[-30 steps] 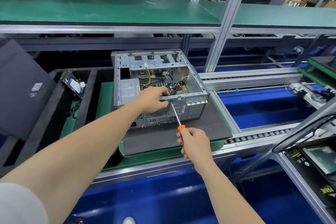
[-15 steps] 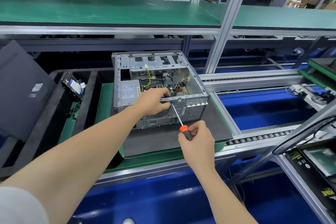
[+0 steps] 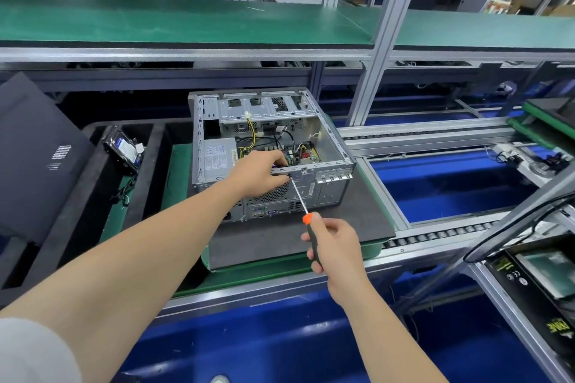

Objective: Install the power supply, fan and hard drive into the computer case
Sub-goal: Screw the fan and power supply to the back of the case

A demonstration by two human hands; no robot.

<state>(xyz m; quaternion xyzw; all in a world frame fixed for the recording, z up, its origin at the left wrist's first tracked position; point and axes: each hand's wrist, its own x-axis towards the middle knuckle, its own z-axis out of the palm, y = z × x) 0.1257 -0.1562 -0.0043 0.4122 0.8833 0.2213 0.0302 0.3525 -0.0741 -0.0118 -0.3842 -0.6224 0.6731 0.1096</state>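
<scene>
Two hands in view. What is the right hand [image 3: 337, 246] on?

Its fingers are wrapped round the black grip of a screwdriver [image 3: 306, 219], just below the orange collar. The shaft slants up and away to the case [image 3: 329, 146], with the tip at the top edge of the rear wall.

And the left hand [image 3: 259, 172]?

It reaches over that same edge, fingers curled on the case right where the tip meets the metal. Whether they also pinch a screw I cannot tell; the spot is too small.

Where does the case sit?

On its side, open face up, on a dark mat [image 3: 311, 239] that lies on a green pallet [image 3: 179, 180].

The power supply [image 3: 217, 155]?

Inside the case, a grey labelled box against its near left corner. Wires [image 3: 253, 137] run from the middle up toward the drive bays [image 3: 261, 106].

The hard drive [image 3: 123, 146]?

Outside the case, well to its left, tilted in a slot of a black foam tray [image 3: 149, 146].

The fan?

Part of the round grille [image 3: 273, 196] on the rear wall is covered by the left hand. I cannot tell whether a fan sits behind it.

Anything else?

Beside the tray, at the far left, leans a dark panel [image 3: 34, 149] with a vent patch.
</scene>
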